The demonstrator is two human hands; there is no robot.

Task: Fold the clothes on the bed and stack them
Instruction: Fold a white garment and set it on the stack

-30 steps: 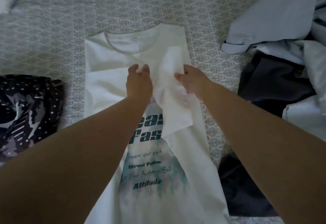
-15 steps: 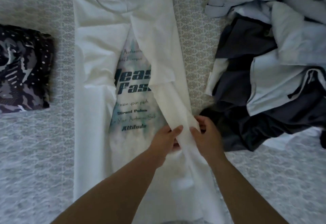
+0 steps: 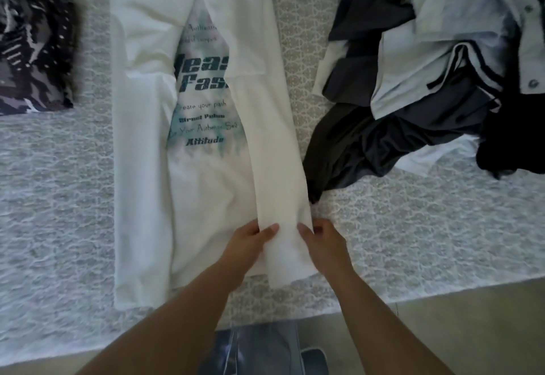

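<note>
**Both hands on the folded right flap of a white printed T-shirt**

A white T-shirt (image 3: 206, 186) with teal and dark lettering lies flat on the bed (image 3: 413, 242), stretching straight away from the hands. Both of its long sides are turned in toward the middle, so the print shows only in the strip between them.

The left hand (image 3: 250, 242) and the right hand (image 3: 320, 240) sit close together at the near end of the folded flap (image 3: 280, 186) on the right side of the shirt. The left hand's fingers are curled at the flap's inner edge, its thumb lying on top of the cloth, so it pinches that edge. The right hand's fingers are bent round the flap's outer edge and grip it. The flap runs as a narrow band from between the hands up the shirt, and its near end reaches past the wrists toward the edge of the bed.

Beyond the right hand and out to its right lies an unfolded heap of clothes (image 3: 427, 79): dark grey and black pieces mixed with pale blue ones, one of them with round buttons. The nearest dark piece comes just beside the flap's outer edge, a little beyond the right hand.

Well beyond the left hand and far out to its left sits a folded dark garment (image 3: 32, 50) with white dots and streaks.

Below the forearms, past the bed's edge, the person's jeans (image 3: 259, 348) and a pale floor (image 3: 472, 321) show.
</note>
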